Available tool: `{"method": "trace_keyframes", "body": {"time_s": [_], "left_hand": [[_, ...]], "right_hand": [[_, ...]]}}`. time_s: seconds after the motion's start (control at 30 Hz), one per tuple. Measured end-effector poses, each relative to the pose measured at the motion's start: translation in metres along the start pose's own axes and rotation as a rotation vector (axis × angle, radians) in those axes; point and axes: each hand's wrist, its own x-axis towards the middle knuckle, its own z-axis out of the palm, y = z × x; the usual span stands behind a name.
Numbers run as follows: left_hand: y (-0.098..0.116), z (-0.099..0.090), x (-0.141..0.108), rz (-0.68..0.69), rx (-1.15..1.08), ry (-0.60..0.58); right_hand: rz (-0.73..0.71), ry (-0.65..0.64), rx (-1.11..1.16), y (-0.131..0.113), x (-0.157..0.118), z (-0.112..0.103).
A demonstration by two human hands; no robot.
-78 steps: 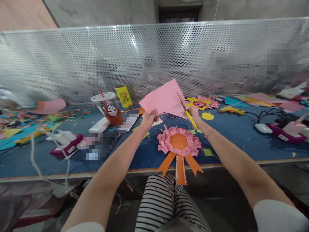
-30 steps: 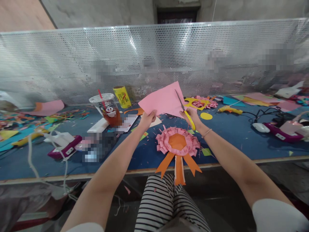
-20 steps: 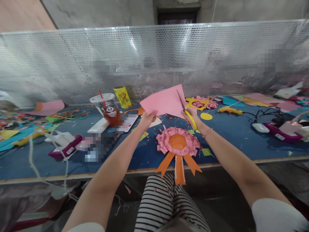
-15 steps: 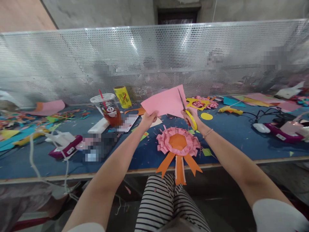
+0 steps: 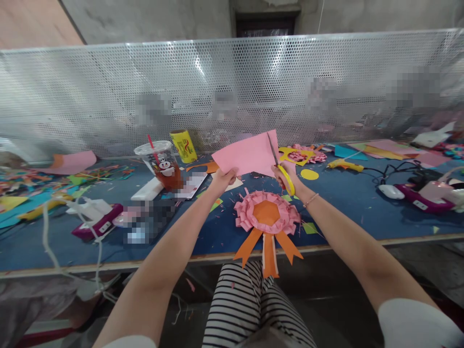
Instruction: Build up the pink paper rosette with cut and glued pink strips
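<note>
My left hand (image 5: 226,179) pinches the lower left corner of a pink sheet of paper (image 5: 242,153), held up above the table. In my right hand (image 5: 284,176) is a pair of scissors with yellow handles (image 5: 288,180); the blades lie along the sheet's right side, pointing up and away. Whether the blades are parted is hard to make out. Below the hands, a pink paper rosette (image 5: 244,212) with an orange centre lies on the blue table (image 5: 210,239), its orange tails hanging over the front edge.
Left of the sheet stand a plastic drink cup (image 5: 165,166) with a red straw and a yellow packet (image 5: 183,146). A yellow glue gun (image 5: 345,165) and a purple power strip (image 5: 422,199) lie at right. A perforated metal panel (image 5: 108,92) rises behind.
Almost nothing differs. The whole view has shifted very slightly; both hands keep their hold on the paper and the scissors.
</note>
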Motion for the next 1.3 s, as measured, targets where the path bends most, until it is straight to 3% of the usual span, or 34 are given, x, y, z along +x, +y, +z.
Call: {"method": "trace_keyframes", "body": {"time_s": [0.37, 0.67, 0.87, 1.07, 1.3], "left_hand": [[-0.003, -0.003, 0.000, -0.033, 0.021, -0.034], [-0.006, -0.007, 0.001, -0.036, 0.027, -0.078], [-0.007, -0.008, 0.002, -0.044, 0.038, -0.111], [-0.007, -0.007, 0.001, -0.078, 0.066, -0.111], [-0.004, -0.004, -0.001, -0.095, 0.120, -0.132]], "right_hand": [[-0.016, -0.121, 0.097, 0.008, 0.002, 0.005], [0.107, 0.051, -0.038, 0.008, 0.006, 0.007], [0.101, 0.008, 0.061, 0.004, 0.001, 0.006], [-0.002, -0.133, 0.116, 0.007, 0.001, 0.002], [0.072, -0.060, 0.134, 0.009, 0.005, 0.004]]}}
